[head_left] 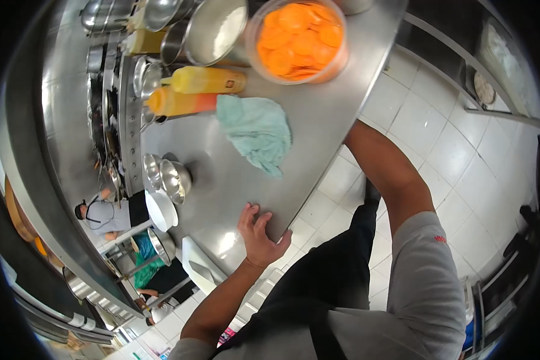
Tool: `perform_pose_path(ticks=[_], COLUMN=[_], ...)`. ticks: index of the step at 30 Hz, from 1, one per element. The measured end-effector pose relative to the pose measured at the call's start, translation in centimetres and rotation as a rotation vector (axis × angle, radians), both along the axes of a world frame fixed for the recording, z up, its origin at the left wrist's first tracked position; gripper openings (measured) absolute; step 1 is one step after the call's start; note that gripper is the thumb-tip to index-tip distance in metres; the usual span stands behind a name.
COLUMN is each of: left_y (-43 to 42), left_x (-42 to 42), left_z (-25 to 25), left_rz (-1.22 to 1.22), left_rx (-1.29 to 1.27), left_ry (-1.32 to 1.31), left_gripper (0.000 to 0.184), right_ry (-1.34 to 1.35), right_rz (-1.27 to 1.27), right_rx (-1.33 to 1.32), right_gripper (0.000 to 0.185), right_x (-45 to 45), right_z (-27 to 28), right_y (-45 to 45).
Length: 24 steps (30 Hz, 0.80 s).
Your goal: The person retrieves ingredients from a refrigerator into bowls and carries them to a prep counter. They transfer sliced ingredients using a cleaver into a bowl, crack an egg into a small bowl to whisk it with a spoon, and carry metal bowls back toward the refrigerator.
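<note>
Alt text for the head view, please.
A person's left hand rests at the edge of a steel counter; the right arm reaches beneath it, the right hand out of sight. On the counter are a pale green cloth, squeeze bottles, a tub of carrot slices, and metal bowls.

Steel counter [222,186] with green cloth [255,132]; carrot tub [337,65]; squeeze bottles [207,80]; metal bowls [174,178]

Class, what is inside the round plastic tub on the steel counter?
Carrot slices show at the top of the plastic tub; they cover its bottom, so whatever lies deeper cannot be seen.
</note>
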<state>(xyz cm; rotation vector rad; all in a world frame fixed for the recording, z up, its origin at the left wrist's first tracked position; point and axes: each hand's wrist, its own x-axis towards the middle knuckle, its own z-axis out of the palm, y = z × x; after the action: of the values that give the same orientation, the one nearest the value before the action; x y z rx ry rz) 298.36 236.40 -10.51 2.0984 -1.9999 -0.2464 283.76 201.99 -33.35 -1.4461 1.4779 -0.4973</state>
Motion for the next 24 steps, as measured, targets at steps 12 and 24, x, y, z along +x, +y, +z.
perform_pose_path(ticks=[12,24], left_y=[-0.3,0.8], left_x=[0.2,2.2], left_z=[2.6,5.5], left_rz=[0.032,-0.014], left_rx=[0.001,-0.082], left_ry=[0.062,0.241], left_gripper=[0.072,0.058], right_ry=[-1.669,-1.38], right_rz=[-0.666,-0.581], right_rx=[0.765,0.608], right_gripper=[0.034,0.049], right_x=[-3.9,-21.0], right_z=[1.8,14.0], right_y=[4.6,23.6])
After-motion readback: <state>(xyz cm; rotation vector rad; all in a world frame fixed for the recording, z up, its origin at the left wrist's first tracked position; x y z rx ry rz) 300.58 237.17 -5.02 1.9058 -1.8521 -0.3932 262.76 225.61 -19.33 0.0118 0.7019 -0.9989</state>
